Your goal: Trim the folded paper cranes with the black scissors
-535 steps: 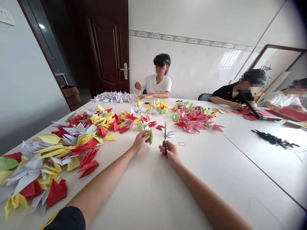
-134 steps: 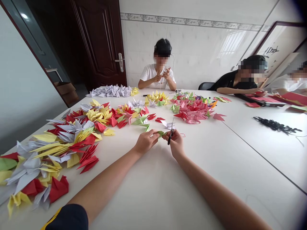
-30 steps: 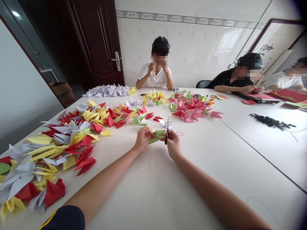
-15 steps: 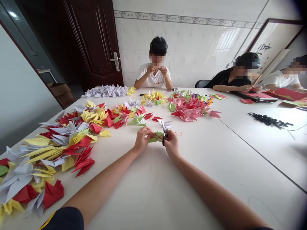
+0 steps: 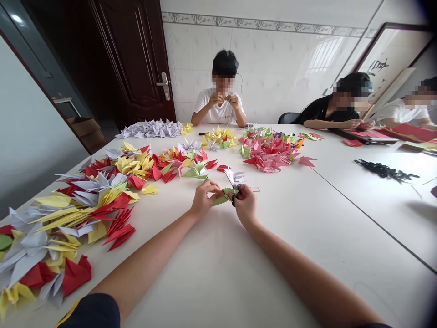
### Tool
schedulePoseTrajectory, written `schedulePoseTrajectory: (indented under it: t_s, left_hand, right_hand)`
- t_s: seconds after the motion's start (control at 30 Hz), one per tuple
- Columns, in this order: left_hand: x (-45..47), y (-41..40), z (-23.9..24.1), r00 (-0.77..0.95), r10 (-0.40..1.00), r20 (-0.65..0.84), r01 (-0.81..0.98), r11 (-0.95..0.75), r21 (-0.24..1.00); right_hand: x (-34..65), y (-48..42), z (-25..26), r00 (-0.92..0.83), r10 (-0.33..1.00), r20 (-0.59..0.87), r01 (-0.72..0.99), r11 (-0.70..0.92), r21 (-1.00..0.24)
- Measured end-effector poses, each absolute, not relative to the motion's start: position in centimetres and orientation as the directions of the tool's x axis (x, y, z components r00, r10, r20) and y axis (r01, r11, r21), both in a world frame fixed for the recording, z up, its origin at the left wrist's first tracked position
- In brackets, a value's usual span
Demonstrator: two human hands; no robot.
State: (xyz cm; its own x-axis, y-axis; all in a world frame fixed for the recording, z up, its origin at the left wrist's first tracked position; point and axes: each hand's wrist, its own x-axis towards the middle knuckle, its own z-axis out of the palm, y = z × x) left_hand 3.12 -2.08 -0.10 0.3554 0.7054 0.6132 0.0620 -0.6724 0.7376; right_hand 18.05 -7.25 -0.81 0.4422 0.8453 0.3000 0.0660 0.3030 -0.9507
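Note:
My left hand (image 5: 205, 198) pinches a folded green paper crane (image 5: 221, 197) by its left side, just above the table. My right hand (image 5: 246, 205) is closed around the black handles of a pair of scissors (image 5: 232, 182). The scissor blades are spread a little and point up and to the left, past the crane. Fingers of the right hand reach the crane's right side. Which part of the crane they touch is partly hidden. A white paper crane (image 5: 239, 176) lies on the table just behind the blades.
Heaped red, yellow and grey-white paper cranes (image 5: 102, 191) cover the left side of the table (image 5: 211, 273). Pink cranes (image 5: 269, 152) lie beyond my hands, and a black beaded bundle (image 5: 384, 171) on the right. A person in white (image 5: 220, 107) sits opposite; two others sit at right.
The scissors have turned so their blades lean further left and show more broadly, spread apart. The green crane has tilted slightly in my fingers.

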Motion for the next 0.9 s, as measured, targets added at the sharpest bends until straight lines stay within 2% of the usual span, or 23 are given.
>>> schedulePoseTrajectory:
  t_s: [0.1,0.23,0.43,0.7,0.9]
  left_hand:
    - [3.2,-2.3,-0.1,0.369,0.686,0.627,0.093,-0.698,0.71]
    - [3.5,-2.3,-0.4,0.355,0.744,0.566,0.099,-0.632,0.769]
    - [4.0,-2.4,-0.4,0.299,0.814,0.498,0.06,-0.537,0.842]
    - [4.3,-2.6,-0.5,0.274,0.848,0.454,0.042,-0.482,0.875]
    - [4.5,-2.9,-0.4,0.321,0.894,0.312,-0.008,-0.327,0.945]
  right_hand:
    - [18.0,-7.5,-0.8,0.459,0.824,0.333,0.167,0.288,-0.943]
    - [18.0,-7.6,-0.9,0.462,0.801,0.379,0.257,0.288,-0.922]
    - [18.0,-7.7,-1.0,0.468,0.782,0.412,0.303,0.296,-0.906]
    - [18.0,-7.8,-1.1,0.454,0.779,0.432,0.33,0.304,-0.894]
    - [18.0,-7.8,-1.1,0.488,0.764,0.423,0.33,0.287,-0.899]
